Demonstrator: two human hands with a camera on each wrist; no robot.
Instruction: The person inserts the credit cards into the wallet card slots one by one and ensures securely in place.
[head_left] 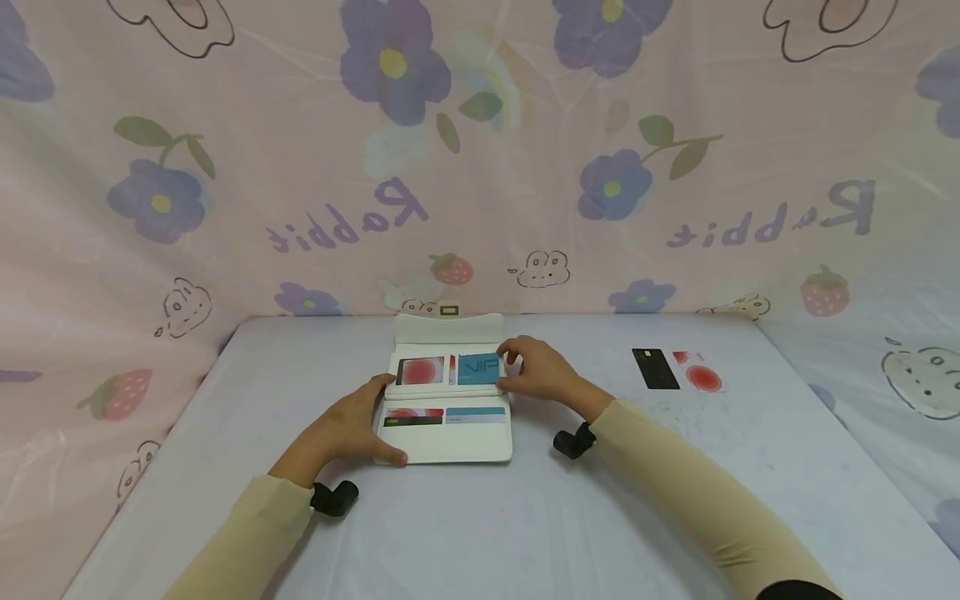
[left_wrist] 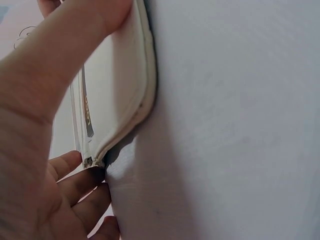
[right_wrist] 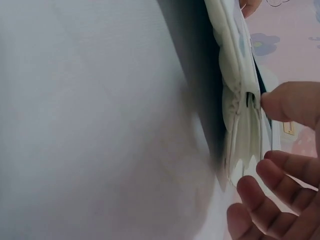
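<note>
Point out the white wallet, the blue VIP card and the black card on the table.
White wallet (head_left: 448, 444): head view, bare lower panel.
Blue VIP card (head_left: 477, 370): head view, middle of its face.
Black card (head_left: 656, 369): head view, middle of its face.

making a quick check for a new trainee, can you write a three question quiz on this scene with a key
1. How many cards lie on the white tabletop, outside the white wallet?
2. True or false: the white wallet is folded closed.
3. Which of the hands is at the right end of the blue VIP card? A) left B) right C) neither

Key:
1. Two: a black card and a white card with a red circle.
2. False; it lies open.
3. B; the right hand is there, while the left hand holds the wallet's left side.
</note>
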